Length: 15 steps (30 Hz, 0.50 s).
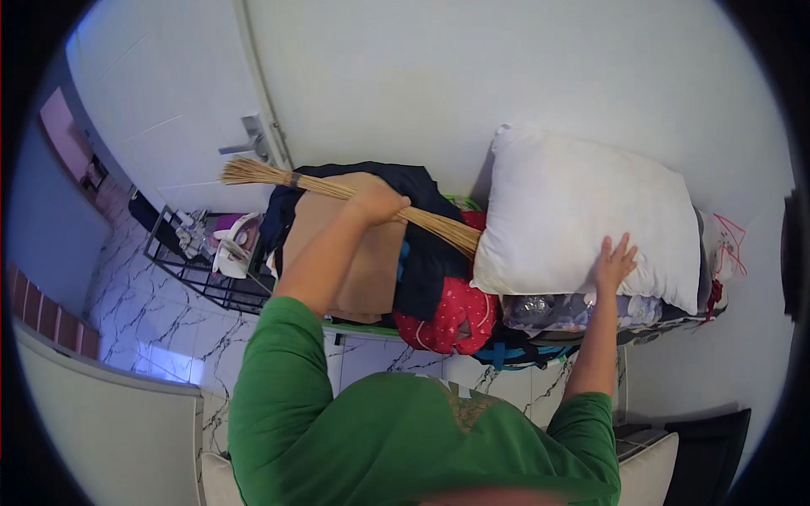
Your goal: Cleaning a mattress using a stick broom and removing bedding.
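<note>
My left hand (378, 204) is closed around the middle of a stick broom (440, 229) made of thin, straw-coloured ribs. One end of the broom fans out to the left past a dark band; the other reaches the pillow's left edge. On a large white pillow (582, 202), my right hand (616, 265) lies with its fingers spread. The pillow leans against the wall on a pile of things. Beneath the broom are a flat brown sheet (342, 253) and dark blue cloth (422, 282). A red cloth with white dots (443, 316) hangs over the front.
At left, a black metal rack (207, 278) holds what looks like a white clothes iron (236, 249). A white door (169, 93) with a lever handle (246, 145) stands behind it. Patterned fabric (557, 310) and a blue-and-black bag (510, 352) lie below the pillow.
</note>
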Each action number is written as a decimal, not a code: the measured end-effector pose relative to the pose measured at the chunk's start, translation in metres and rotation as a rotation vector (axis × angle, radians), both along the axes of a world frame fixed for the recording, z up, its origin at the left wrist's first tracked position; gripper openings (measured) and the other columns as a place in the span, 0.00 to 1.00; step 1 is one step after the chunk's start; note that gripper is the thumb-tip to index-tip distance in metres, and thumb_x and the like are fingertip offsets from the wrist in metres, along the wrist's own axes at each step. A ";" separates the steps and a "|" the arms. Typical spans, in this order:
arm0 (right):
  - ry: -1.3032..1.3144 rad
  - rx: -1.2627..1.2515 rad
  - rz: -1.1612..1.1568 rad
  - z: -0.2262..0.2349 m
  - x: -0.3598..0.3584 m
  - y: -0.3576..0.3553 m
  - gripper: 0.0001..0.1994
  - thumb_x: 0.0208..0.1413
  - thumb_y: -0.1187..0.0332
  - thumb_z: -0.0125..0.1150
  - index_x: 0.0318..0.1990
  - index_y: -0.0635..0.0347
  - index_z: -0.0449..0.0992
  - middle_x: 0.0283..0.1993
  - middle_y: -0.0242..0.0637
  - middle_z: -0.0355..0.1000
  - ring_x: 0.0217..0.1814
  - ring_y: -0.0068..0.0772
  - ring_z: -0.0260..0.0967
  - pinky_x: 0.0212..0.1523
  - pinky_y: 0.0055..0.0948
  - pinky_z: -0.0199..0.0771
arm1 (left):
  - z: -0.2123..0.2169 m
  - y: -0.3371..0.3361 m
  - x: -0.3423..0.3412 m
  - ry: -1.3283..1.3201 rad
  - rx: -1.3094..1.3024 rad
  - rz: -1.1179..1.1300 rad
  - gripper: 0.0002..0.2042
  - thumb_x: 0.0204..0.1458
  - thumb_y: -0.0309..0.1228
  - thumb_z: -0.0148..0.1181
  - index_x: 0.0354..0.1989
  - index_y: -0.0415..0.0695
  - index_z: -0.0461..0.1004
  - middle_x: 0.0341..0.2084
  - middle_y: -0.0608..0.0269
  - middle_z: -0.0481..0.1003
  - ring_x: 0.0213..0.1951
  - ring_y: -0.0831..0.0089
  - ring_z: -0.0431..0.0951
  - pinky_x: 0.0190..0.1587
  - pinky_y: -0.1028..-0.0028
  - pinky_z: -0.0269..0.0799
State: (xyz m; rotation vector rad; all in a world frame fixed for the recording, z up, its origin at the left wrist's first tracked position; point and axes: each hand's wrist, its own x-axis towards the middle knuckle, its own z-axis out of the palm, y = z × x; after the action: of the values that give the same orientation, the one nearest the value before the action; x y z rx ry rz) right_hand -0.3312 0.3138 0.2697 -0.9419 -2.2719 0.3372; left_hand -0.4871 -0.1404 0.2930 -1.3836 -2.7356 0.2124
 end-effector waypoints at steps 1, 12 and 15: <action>0.024 0.057 0.016 -0.006 0.000 0.010 0.29 0.48 0.45 0.37 0.57 0.42 0.46 0.60 0.52 0.34 0.60 0.63 0.27 0.55 0.53 0.37 | 0.023 -0.017 0.009 0.037 -0.041 0.066 0.11 0.41 0.38 0.52 0.29 0.46 0.65 0.21 0.57 0.71 0.29 0.61 0.72 0.28 0.65 0.67; -0.088 -0.080 -0.263 -0.006 -0.031 -0.018 0.30 0.48 0.41 0.31 0.58 0.36 0.39 0.62 0.46 0.31 0.60 0.62 0.28 0.50 0.62 0.41 | 0.044 -0.251 -0.015 0.458 0.333 0.479 0.06 0.41 0.31 0.50 0.29 0.50 0.64 0.24 0.63 0.68 0.33 0.63 0.68 0.40 0.60 0.57; -0.055 -0.121 -0.242 -0.013 -0.034 -0.016 0.29 0.48 0.41 0.30 0.58 0.34 0.40 0.62 0.44 0.31 0.61 0.61 0.27 0.49 0.62 0.42 | 0.004 -0.271 -0.030 0.449 0.304 0.591 0.08 0.41 0.31 0.50 0.32 0.51 0.64 0.29 0.63 0.67 0.38 0.64 0.66 0.44 0.58 0.53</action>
State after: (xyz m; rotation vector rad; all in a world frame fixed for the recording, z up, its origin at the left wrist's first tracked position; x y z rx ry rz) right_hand -0.3652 0.2975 0.2564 -1.2886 -2.1751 0.3476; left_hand -0.5166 -0.4114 0.2975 -0.3716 -2.5604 0.1083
